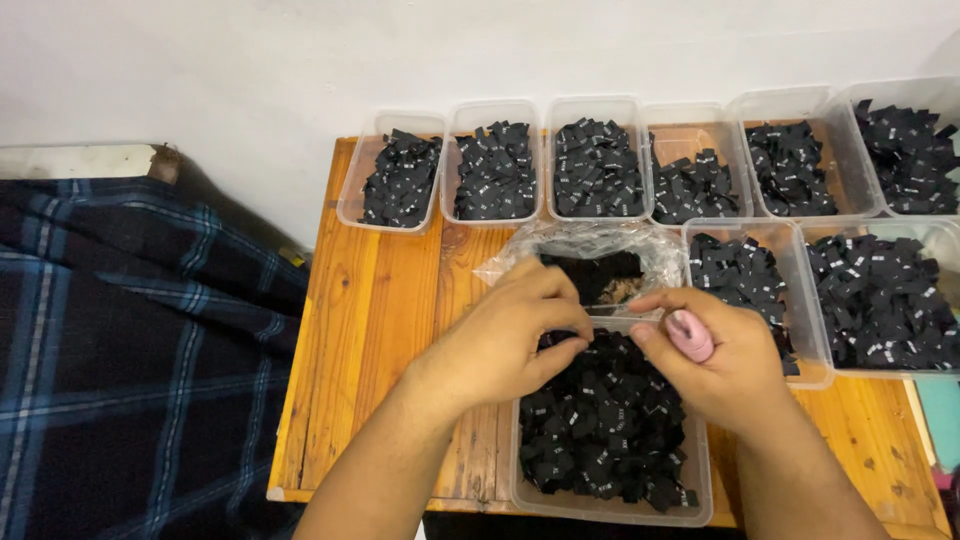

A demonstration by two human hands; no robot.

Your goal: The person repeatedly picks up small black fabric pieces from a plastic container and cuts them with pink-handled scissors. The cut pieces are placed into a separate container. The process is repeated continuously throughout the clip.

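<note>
1. The left hand (505,340) is curling its fingers together, pinching at the black fabric labels (600,420) just beneath it.
2. The right hand (715,355) is pinching closed beside it, its thumb wearing a pink cap (690,335).
3. Both are hovering over the clear plastic tub (610,508); a crumpled clear bag (590,250) is lying just beyond the fingertips.

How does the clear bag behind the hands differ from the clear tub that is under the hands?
The clear bag is soft and crumpled, while the clear tub is rigid and rectangular. The bag holds only a few black labels, the tub is heaped with them. The bag lies farther back on the wooden table, the tub sits at its front edge, below the left hand and right hand. Both are transparent.
</note>
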